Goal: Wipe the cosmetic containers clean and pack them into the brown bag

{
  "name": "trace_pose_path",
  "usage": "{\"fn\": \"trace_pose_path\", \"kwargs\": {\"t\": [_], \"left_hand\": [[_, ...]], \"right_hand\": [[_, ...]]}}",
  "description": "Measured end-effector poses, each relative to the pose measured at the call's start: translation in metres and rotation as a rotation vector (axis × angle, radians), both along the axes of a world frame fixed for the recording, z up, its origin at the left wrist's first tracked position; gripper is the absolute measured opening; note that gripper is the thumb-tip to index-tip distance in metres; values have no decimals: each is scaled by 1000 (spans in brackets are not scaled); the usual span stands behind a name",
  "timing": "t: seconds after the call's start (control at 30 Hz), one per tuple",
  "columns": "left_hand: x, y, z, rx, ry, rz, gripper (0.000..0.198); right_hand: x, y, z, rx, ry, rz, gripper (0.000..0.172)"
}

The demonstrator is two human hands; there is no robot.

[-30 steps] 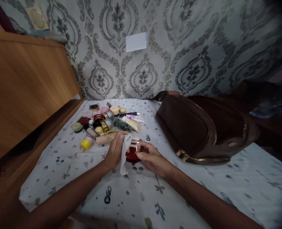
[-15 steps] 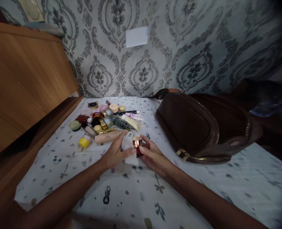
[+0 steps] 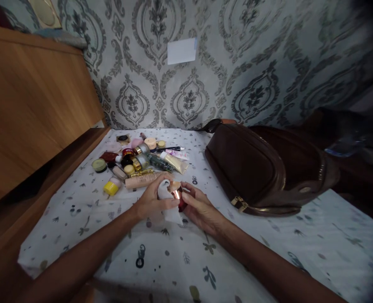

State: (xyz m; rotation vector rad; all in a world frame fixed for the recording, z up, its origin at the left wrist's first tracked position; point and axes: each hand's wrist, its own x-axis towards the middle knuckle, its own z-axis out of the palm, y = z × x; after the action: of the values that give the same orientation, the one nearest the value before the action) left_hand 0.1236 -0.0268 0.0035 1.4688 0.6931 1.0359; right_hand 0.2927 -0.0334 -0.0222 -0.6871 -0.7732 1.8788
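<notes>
In the head view, my right hand (image 3: 202, 208) grips a small cosmetic jar (image 3: 177, 193) with a shiny rose-gold lid and a dark red body. My left hand (image 3: 153, 200) is closed on a white cloth or tissue (image 3: 173, 215), which presses against the lid's left side. Part of the cloth hangs below the fingers. Just beyond my left hand lies a peach-coloured tube (image 3: 142, 180). A yellow-lidded jar (image 3: 111, 186) and a cream tube (image 3: 175, 162) are among the cosmetics behind it.
Several more cosmetics, including a green round jar (image 3: 99, 165) and a dark green bottle (image 3: 160, 162), lie in a cluster at the back left. A brown leather bag (image 3: 243, 164) stands on the right. A wooden cabinet (image 3: 41, 92) borders the left, with patterned wallpaper (image 3: 189, 97) behind.
The jar has tilted and shifted slightly left, against the cloth. The cloth now wraps closer to the lid's side. Both hands stay near the same spot.
</notes>
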Motion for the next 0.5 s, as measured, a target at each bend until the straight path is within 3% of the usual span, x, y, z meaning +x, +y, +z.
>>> {"fn": "trace_pose_path", "kwargs": {"t": [0.2,0.4,0.5], "left_hand": [[1,-1,-5,115,55,109,50],[-4,-2,-6,343,198,208,48],[-4,-3,-6,473,258,246,46]], "right_hand": [[-6,-6,9,-37,59,119,36],[0,-7,16,-30,145,255,28],[3,-5,15,23,84,248,31]]}}
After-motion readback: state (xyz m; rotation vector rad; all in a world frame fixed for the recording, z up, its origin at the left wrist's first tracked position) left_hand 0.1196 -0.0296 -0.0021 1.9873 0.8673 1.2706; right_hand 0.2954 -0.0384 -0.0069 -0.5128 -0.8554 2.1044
